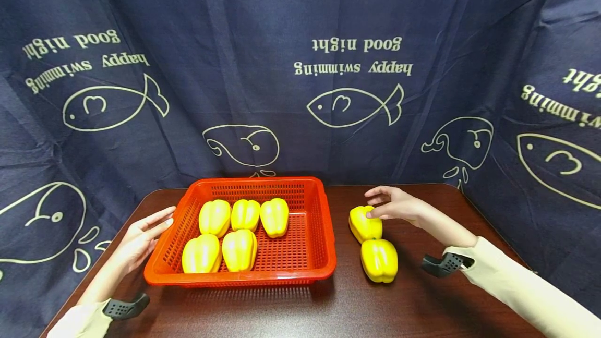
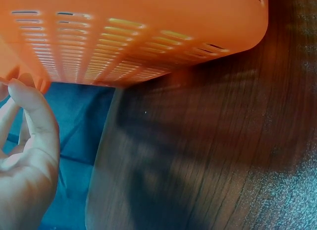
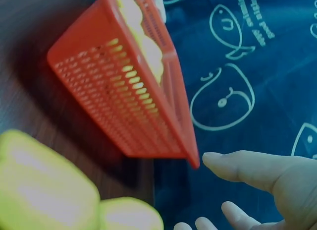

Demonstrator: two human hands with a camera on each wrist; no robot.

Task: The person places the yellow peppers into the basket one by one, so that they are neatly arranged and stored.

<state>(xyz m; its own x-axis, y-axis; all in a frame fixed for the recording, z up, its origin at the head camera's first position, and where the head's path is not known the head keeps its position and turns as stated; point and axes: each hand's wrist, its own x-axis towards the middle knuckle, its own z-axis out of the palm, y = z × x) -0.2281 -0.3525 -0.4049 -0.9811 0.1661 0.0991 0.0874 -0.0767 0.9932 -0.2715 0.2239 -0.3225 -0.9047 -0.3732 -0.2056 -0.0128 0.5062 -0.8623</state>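
Observation:
A red plastic basket (image 1: 300, 275) stands on the table with several yellow bell peppers (image 1: 239, 250) in its left and middle part. My left hand (image 1: 138, 241) is at the basket's left rim, fingers extended; in the left wrist view the thumb of the left hand (image 2: 32, 141) is by the basket wall (image 2: 148, 22). To the right of the basket, two more peppers lie together: a rear one (image 1: 362, 226) and a front one (image 1: 380, 261). Over the rear one hovers my right hand (image 1: 396, 206), fingers spread and slightly bent, holding nothing; whether a fingertip touches the pepper I cannot tell.
The dark brown wooden table (image 1: 225, 309) runs back to a navy curtain (image 1: 291, 155) with white fish drawings and lettering. In the right wrist view, the basket's slotted side (image 3: 114, 91) faces the two loose peppers (image 3: 44, 185).

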